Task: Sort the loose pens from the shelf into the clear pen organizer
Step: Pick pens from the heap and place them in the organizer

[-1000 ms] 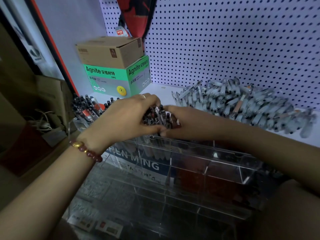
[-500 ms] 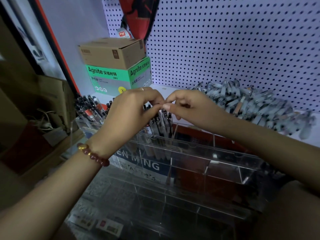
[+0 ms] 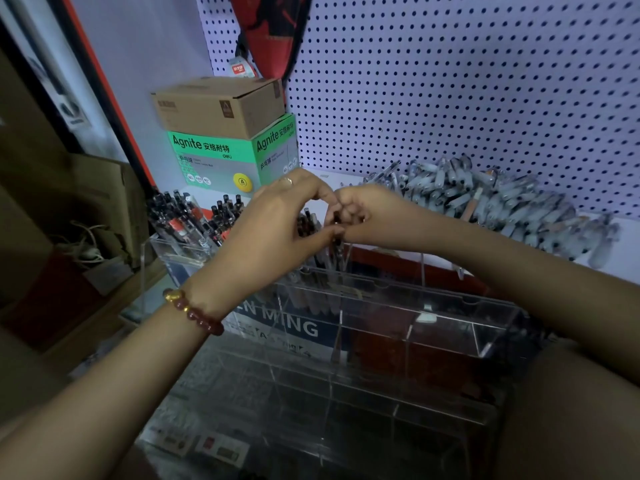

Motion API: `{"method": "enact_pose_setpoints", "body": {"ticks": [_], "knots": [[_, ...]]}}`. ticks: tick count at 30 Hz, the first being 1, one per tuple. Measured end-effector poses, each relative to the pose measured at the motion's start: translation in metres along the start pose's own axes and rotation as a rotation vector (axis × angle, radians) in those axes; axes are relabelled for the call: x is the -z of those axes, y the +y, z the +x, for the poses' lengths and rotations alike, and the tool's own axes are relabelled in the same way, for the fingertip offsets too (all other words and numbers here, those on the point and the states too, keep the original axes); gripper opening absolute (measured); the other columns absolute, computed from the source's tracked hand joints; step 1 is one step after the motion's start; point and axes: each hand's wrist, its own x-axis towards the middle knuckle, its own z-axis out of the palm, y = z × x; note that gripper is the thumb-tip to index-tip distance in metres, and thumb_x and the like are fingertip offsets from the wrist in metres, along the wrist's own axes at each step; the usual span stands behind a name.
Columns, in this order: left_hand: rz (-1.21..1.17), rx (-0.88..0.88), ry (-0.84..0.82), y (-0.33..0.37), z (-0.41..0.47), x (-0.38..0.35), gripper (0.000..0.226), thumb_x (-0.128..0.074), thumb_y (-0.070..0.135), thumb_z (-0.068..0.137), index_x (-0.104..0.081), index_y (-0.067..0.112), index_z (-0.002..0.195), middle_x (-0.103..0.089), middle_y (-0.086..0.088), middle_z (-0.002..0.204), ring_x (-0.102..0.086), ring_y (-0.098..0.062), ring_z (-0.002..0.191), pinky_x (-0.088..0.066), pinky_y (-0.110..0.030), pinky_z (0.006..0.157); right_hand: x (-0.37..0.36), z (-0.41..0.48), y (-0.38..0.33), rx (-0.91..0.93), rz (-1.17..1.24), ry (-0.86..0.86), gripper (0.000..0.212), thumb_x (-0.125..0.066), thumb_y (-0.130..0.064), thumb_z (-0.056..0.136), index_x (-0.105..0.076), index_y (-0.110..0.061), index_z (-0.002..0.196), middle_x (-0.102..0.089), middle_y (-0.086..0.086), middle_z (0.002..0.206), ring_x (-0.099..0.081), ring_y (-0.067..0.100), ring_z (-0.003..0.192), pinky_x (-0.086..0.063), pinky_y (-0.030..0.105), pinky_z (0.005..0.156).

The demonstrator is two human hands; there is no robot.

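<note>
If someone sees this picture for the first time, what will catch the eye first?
The left hand and right hand meet at the centre, above the clear pen organizer, the right gripping a dark pen. On the shelf at the right lies a big heap of grey pens, against the pegboard.

Heaped on shelf (image 3: 627,251): grey pens (image 3: 502,206); in front, clear organizer (image 3: 450,308), dark pens (image 3: 180,220) standing at left.

Green box (image 3: 221,157); brown carton (image 3: 214,107); white pegboard (image 3: 467,81), black-dotted.
</note>
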Motion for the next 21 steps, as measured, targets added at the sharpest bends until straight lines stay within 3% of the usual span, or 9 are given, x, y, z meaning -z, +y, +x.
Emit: {"method": "enact_pose_setpoints", "body": {"ticks": [4,7,10,13,18,21], "knots": [[-0.006,-0.040,-0.019,0.005,-0.004,-0.003,0.020,-0.051,0.036,0.089,-0.059,0.018,0.095,-0.055,0.005,0.095,-0.055,-0.018,0.089,-0.045,-0.042,0.082,0.003,-0.004,-0.004,0.031,-0.157,0.043,0.024,-0.064,-0.019,0.083,-0.047,-0.030,0.070,-0.049,-0.005,0.062,-0.044,0.010,0.057,-0.039,0.028,0.059],[0.010,-0.047,-0.051,0.006,-0.007,-0.003,0.026,-0.044,0.039,0.093,-0.060,0.018,0.091,-0.058,0.005,0.092,-0.056,-0.018,0.087,-0.043,-0.044,0.084,0.001,-0.007,-0.007,0.049,-0.229,0.077,0.023,-0.062,-0.024,0.086,-0.046,-0.032,0.071,-0.053,-0.010,0.064,-0.049,0.004,0.058,-0.041,0.028,0.059],[0.083,-0.055,-0.039,0.007,-0.009,-0.003,0.027,-0.054,0.048,0.085,-0.058,0.021,0.084,-0.058,0.005,0.090,-0.055,-0.016,0.086,-0.038,-0.036,0.082,0.000,-0.007,-0.005,0.044,-0.166,0.043,0.015,-0.060,-0.017,0.088,-0.053,-0.028,0.082,-0.067,0.002,0.073,-0.063,0.017,0.069,-0.051,0.035,0.067],[0.141,-0.012,-0.010,0.010,-0.010,-0.008,0.019,-0.050,0.041,0.081,-0.051,0.022,0.078,-0.054,0.005,0.088,-0.052,-0.017,0.082,-0.037,-0.035,0.080,0.001,-0.007,-0.003,0.037,-0.075,0.023,0.008,-0.059,-0.012,0.088,-0.060,-0.017,0.095,-0.068,0.006,0.074,-0.063,0.023,0.070,-0.050,0.037,0.070],[0.102,0.119,0.039,0.010,-0.009,-0.008,0.022,-0.052,0.033,0.079,-0.053,0.018,0.095,-0.051,0.004,0.098,-0.054,-0.023,0.089,-0.040,-0.036,0.078,0.000,-0.007,0.000,0.024,-0.131,-0.019,0.020,-0.061,-0.017,0.090,-0.058,-0.013,0.109,-0.064,-0.005,0.078,-0.054,0.008,0.067,-0.042,0.028,0.066],[0.246,0.095,0.039,0.007,-0.011,-0.011,0.025,-0.054,0.031,0.083,-0.060,0.013,0.099,-0.060,0.001,0.095,-0.058,-0.026,0.086,-0.034,-0.031,0.078,-0.001,-0.009,0.000,0.027,-0.147,-0.001,0.018,-0.060,-0.026,0.092,-0.055,-0.019,0.108,-0.066,-0.007,0.085,-0.054,0.004,0.069,-0.039,0.023,0.063]]}}
